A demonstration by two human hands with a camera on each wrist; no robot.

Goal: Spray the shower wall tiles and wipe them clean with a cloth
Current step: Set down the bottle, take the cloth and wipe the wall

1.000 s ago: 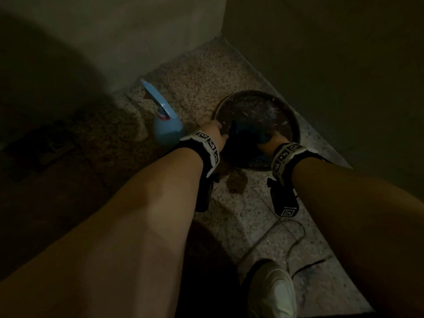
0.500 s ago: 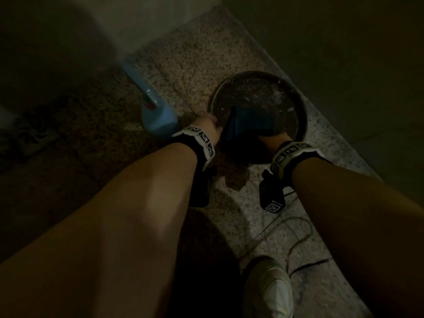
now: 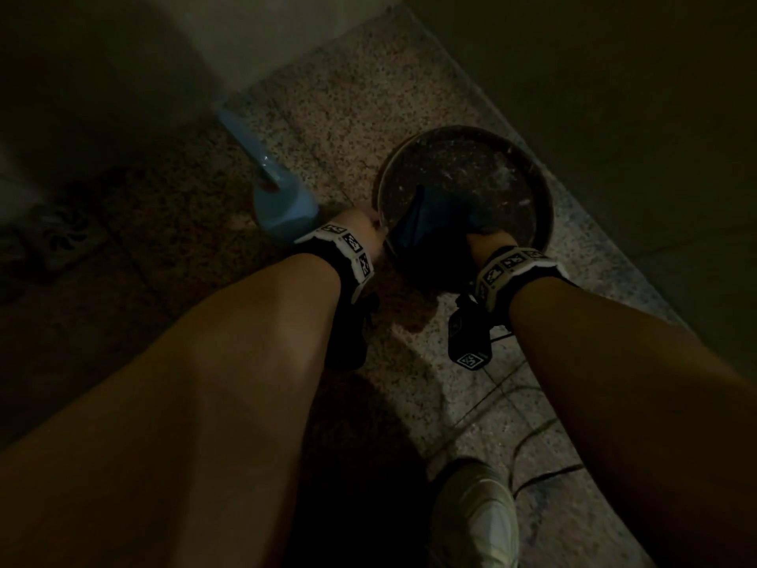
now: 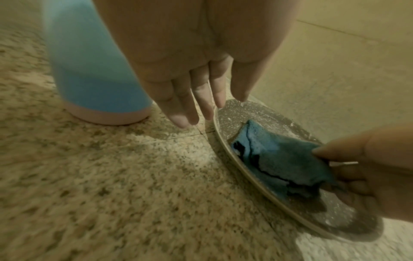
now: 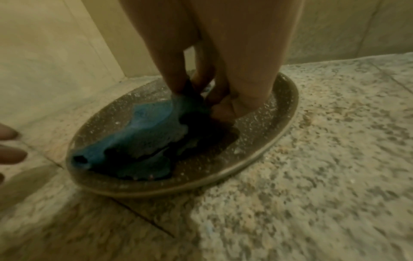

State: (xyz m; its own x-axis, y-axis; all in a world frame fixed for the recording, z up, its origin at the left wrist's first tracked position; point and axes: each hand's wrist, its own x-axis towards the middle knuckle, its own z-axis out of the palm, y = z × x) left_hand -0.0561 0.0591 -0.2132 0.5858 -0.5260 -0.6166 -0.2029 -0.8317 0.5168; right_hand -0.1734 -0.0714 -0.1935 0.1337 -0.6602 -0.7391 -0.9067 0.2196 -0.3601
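The blue cloth (image 5: 143, 139) lies crumpled in a shallow, dark, speckled round dish (image 5: 257, 151) on the shower floor (image 4: 134, 185), filling the dish's left half up to its left rim. The right hand (image 5: 214, 67) reaches down into the dish and pinches the cloth's right end between thumb and fingertips (image 5: 176, 83); that end looks slightly raised, while the rest lies in the dish. The left hand (image 4: 196, 58) hangs just outside the dish's left rim with fingers straight and relaxed, grasping nothing. Whether a fingertip touches the rim cannot be told.

Just left of that hand, the light blue spray bottle (image 4: 93, 70) stands upright on the speckled floor, near the dish, with no hand on it. The dish sits near the corner where the pale wall tiles (image 4: 335, 61) meet the floor, close to the wall on the right.

As a judgement, the task is in its opening stage: the cloth is only being picked up, the bottle is untouched, and no wet sheen or spray can be made out on the tiles in this dim light. Spraying and wiping both appear to remain.

A pale shoe (image 3: 475, 514) and a thin dark cable (image 3: 528, 481) lie on the floor nearer the person.
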